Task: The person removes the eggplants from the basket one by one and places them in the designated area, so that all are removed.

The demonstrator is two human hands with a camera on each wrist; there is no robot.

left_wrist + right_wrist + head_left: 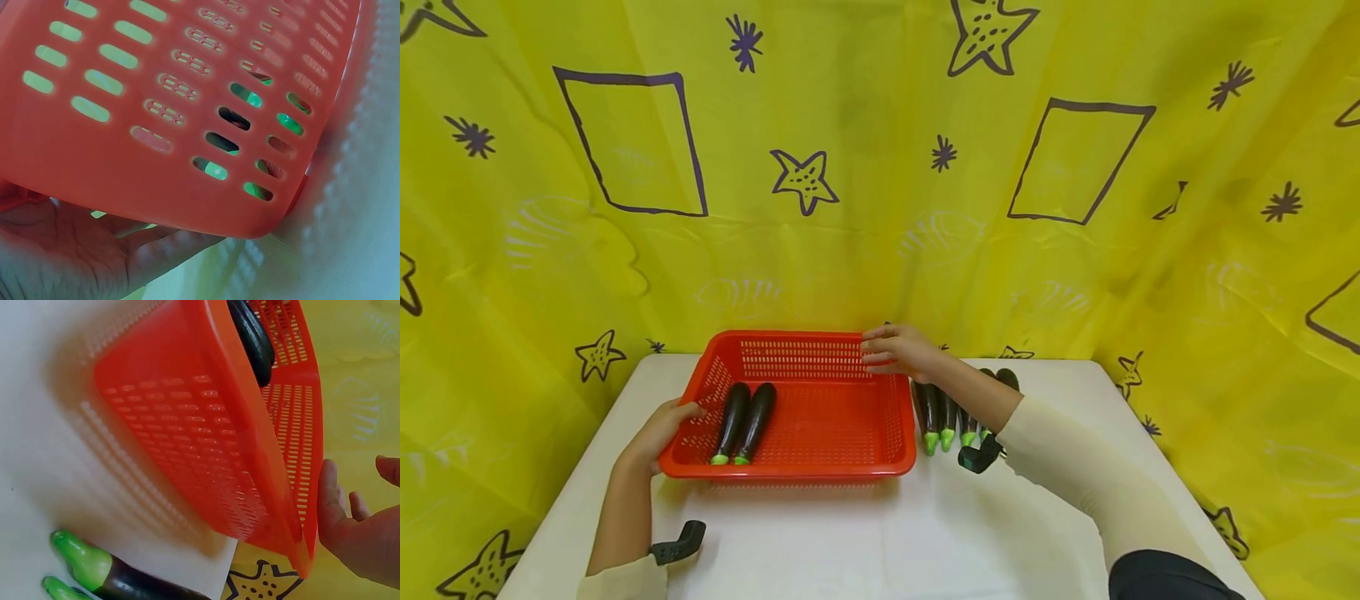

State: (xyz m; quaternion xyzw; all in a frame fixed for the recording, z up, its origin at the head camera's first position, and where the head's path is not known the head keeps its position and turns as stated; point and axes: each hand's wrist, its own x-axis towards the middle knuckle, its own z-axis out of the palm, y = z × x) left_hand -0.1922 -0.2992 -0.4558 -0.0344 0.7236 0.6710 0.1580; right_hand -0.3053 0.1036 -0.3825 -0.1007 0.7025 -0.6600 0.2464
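A red slotted plastic basket [786,472] stands on the left half of the table, with two dark eggplants [758,423] lying side by side in its left part. My left hand [655,433] grips the basket's left side, thumb over the rim; in the left wrist view its fingers pass along the outside of the slotted wall. At the back right corner is my right hand [904,352], its fingers extended. The right wrist view has those fingertips [327,472] right at the basket's back rim. Several more eggplants [931,417] lie in a row right of the basket, partly behind my right forearm.
The white table [880,542] carries everything. A yellow curtain [865,258] with star and fish drawings hangs close behind the table's back edge and along both sides. Black wrist cameras [679,543] sit on both wrists.
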